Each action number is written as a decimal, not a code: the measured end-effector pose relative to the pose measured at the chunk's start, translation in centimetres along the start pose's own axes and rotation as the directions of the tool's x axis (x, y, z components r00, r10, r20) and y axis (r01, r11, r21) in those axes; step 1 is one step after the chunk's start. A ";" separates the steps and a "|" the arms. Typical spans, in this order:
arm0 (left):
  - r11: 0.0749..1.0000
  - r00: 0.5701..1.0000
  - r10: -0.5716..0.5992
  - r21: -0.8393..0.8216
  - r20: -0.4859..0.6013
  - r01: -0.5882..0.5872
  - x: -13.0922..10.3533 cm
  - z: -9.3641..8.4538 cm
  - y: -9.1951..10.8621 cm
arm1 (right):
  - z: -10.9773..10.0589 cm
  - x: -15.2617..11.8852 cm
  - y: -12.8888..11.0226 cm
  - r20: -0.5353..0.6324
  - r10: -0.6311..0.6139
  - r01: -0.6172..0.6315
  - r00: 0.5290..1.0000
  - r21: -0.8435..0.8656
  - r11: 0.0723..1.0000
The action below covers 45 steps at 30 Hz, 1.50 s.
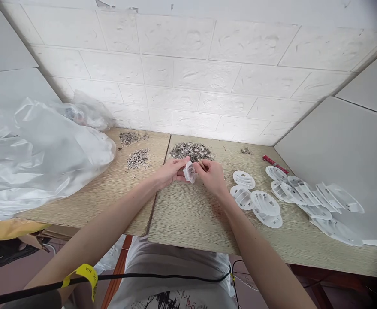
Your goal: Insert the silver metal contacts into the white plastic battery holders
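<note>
1. Right at the middle of the worktop [188,214], a small white plastic part [189,172] is held just above the surface, tilted on edge.
2. Both hands close on that part: the left hand [170,171] pinches its left edge, the right hand [210,174] pinches its right edge, each grip clamped on it with fingertips.
3. Just behind the part lies a large heap of small grey metal bits [191,151], near the fingertips.
4. Left of the part, across a seam in the worktop, sit two smaller grey heaps [138,158], one behind the other.
5. Right of the part, a cluster of white round plastic discs [262,201] lies overlapping; further right, more white pieces [317,199] trail along a grey side panel [342,159].
6. Behind those discs rests a red tool [274,163].
7. Far left of the part, a bulky clear plastic bag [37,150] covers that end of the worktop.
8. A white brick-pattern wall [188,73] rises behind everything.
</note>
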<state>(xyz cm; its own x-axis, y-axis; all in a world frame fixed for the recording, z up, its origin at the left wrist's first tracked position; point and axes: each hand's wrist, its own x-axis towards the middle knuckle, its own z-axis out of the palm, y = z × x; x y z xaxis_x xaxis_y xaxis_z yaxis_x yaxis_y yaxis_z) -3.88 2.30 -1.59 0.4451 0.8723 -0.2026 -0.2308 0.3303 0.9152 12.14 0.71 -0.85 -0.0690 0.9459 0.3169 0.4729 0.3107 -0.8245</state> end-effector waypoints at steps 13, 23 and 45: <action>1.000 1.000 -0.001 0.020 -0.002 0.001 0.1 -0.1 0.0 | -0.5 0.2 -0.3 0.080 0.103 -0.109 0.992 0.078 0.991; 0.999 0.999 -0.030 0.015 -0.032 0.030 -0.3 0.4 0.5 | -0.3 0.2 0.0 0.061 0.080 -0.086 0.995 0.099 0.991; 0.999 0.999 -0.027 -0.027 -0.029 0.026 -0.5 0.6 0.7 | -0.4 0.5 0.5 0.149 0.166 -0.189 0.975 0.161 0.969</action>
<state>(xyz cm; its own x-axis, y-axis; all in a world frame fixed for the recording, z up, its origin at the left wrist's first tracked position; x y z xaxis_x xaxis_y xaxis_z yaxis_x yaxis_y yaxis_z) -3.74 1.85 -0.61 0.4258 0.8732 -0.2370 -0.2426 0.3625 0.8999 12.71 1.27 -0.97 -0.1198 0.9875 0.1027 0.3297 0.1371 -0.9341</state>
